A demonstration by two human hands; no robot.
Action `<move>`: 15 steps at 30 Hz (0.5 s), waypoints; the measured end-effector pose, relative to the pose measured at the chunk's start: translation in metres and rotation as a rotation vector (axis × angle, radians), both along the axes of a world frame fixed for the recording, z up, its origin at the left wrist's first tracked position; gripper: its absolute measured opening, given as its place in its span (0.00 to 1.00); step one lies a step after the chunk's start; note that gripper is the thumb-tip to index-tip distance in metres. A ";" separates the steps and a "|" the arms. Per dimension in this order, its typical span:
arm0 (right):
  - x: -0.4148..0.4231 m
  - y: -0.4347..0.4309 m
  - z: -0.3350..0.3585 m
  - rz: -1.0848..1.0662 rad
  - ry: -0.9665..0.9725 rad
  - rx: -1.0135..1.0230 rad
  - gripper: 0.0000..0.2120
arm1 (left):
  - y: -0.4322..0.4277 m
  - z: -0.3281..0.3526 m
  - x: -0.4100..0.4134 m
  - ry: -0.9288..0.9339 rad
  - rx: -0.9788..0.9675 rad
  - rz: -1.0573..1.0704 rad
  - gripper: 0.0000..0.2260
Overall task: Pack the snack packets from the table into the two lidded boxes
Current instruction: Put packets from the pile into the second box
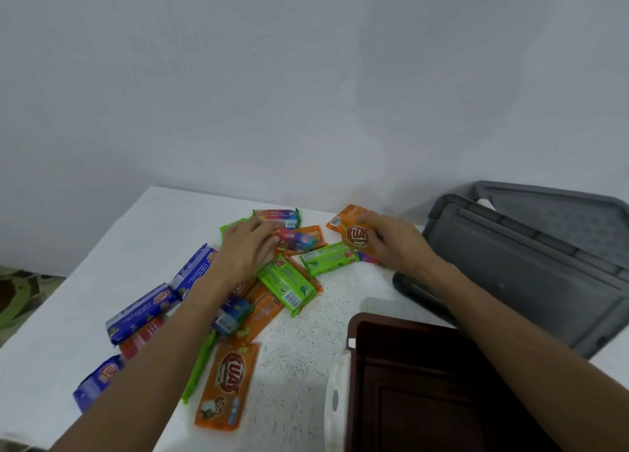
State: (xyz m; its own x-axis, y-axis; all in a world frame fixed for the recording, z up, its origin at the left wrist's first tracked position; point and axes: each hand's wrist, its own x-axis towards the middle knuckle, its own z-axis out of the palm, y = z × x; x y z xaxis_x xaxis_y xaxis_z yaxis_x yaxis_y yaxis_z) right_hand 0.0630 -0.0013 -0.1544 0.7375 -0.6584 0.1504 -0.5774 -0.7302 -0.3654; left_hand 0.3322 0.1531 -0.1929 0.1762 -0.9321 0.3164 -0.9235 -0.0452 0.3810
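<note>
Several snack packets lie scattered on the white table point(102, 247): green ones point(289, 284), blue ones point(143, 312), and an orange one point(226, 383) nearest me. My left hand point(246, 250) rests on the pile, its fingers curled on a multicoloured packet point(299, 240). My right hand point(391, 244) grips an orange packet point(355, 235) at the pile's far right. A dark brown box point(425, 383) stands open at the front right. A grey box point(531, 274) with its lid point(561, 220) tipped back stands open behind it.
A white latch or handle point(337, 397) sticks out from the brown box's left side. A wall runs close behind the table. The table's left edge drops to a patterned floor point(17, 291).
</note>
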 end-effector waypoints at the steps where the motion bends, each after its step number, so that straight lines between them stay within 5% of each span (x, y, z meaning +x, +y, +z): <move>1: -0.007 0.005 0.008 -0.019 -0.085 0.083 0.15 | 0.003 0.007 -0.005 0.075 -0.042 -0.012 0.15; 7: -0.072 0.059 0.060 -0.120 -0.591 0.520 0.08 | 0.040 0.050 -0.057 0.736 -0.197 0.033 0.09; 15: -0.169 0.137 0.068 -0.123 -0.686 0.854 0.12 | 0.091 0.052 -0.154 1.217 -0.223 0.116 0.09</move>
